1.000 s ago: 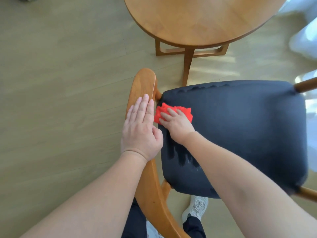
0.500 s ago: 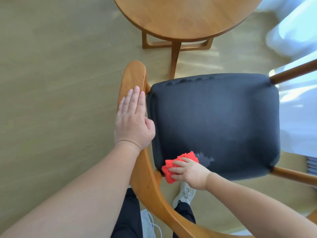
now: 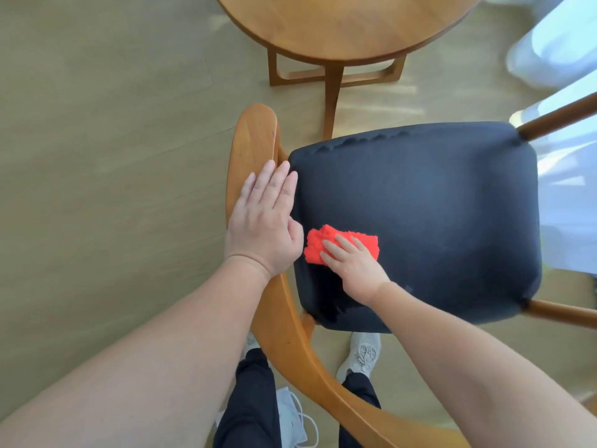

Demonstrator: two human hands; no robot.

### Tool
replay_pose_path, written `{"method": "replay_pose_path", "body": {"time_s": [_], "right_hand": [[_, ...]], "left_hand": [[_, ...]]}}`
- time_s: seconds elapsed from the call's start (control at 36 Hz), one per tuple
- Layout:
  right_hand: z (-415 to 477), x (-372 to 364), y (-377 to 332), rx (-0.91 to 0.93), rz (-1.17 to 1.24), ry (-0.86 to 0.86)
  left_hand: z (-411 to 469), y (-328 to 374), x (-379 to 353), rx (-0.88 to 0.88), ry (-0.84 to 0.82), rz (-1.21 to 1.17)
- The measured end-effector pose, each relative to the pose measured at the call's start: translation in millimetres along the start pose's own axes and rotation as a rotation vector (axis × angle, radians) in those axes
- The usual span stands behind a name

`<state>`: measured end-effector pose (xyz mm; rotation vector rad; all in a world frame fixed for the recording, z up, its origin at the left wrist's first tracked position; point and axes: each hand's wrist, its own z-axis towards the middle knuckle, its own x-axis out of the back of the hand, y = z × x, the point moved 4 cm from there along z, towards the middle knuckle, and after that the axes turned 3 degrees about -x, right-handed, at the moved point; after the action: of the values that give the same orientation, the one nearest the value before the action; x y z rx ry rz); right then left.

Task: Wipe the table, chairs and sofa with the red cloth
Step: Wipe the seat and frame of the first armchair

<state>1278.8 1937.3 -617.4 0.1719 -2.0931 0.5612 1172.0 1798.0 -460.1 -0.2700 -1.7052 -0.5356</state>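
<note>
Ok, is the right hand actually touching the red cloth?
Touching. Head view shows the right hand, fingers flat on the red cloth, pressing it onto the dark chair seat.

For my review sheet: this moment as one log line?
right hand: presses red cloth on chair seat | left hand: flat on wooden chair back

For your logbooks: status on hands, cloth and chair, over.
Left hand flat on backrest. Right hand presses red cloth on seat. Table beyond, apart.
</note>
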Motion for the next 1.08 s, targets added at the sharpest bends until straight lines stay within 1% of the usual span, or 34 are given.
{"method": "replay_pose_path", "body": {"time_s": [0.06, 0.11, 0.19, 0.28, 0.33, 0.39, 0.44, 0.5, 0.58, 0.64, 0.69, 0.75, 0.81, 0.92, 1.0, 1.06, 1.08], "right_hand": [[-19, -16, -9, 0.04, 0.02, -0.055], [-39, -27, -18, 0.103, 0.027, -0.065], [-65, -41, -22, 0.07, 0.037, -0.253], [-76, -39, -24, 0.048, 0.14, -0.293], [-78, -29, -22, 0.019, 0.204, -0.285], [-81, -19, -17, -0.058, 0.238, -0.223], [-88, -12, -11, -0.167, 0.273, -0.171], [-100, -7, -4, -0.304, 0.336, -0.119], [-121, 2, 8, -0.599, 0.48, 0.075], [-136, 8, 12, -0.799, 0.552, 0.217], [-147, 14, 13, -0.934, 0.59, 0.348], [-154, 18, 13, -1.014, 0.623, 0.403], [-157, 13, 14, -1.075, 0.672, 0.407], [-148, -10, 24, -1.107, 0.746, 0.384], [-139, -15, 37, -1.145, 0.762, 0.498], [-129, -16, 44, -1.165, 0.778, 0.579], [-123, -17, 48, -1.184, 0.783, 0.573]], "left_hand": [[0, 2, 0, -0.042, -0.02, 0.009], [1, 4, -1, -0.079, -0.053, 0.018], [2, 6, -4, -0.171, -0.127, 0.063], [4, 8, -5, -0.241, -0.161, 0.078], [4, 10, -5, -0.29, -0.171, 0.089], [6, 10, -4, -0.302, -0.202, 0.118], [9, 14, -3, -0.342, -0.298, 0.192], [14, 22, -8, -0.486, -0.405, 0.291], [24, 41, -19, -0.744, -0.466, 0.357], [31, 52, -26, -0.826, -0.483, 0.312], [41, 64, -30, -0.877, -0.47, 0.285], [51, 78, -30, -0.933, -0.452, 0.286], [63, 91, -31, -0.988, -0.437, 0.315], [84, 107, -39, -1.016, -0.421, 0.354], [95, 114, -53, -1.026, -0.458, 0.37], [101, 117, -68, -1.078, -0.479, 0.374], [105, 117, -76, -1.106, -0.498, 0.38]]}}
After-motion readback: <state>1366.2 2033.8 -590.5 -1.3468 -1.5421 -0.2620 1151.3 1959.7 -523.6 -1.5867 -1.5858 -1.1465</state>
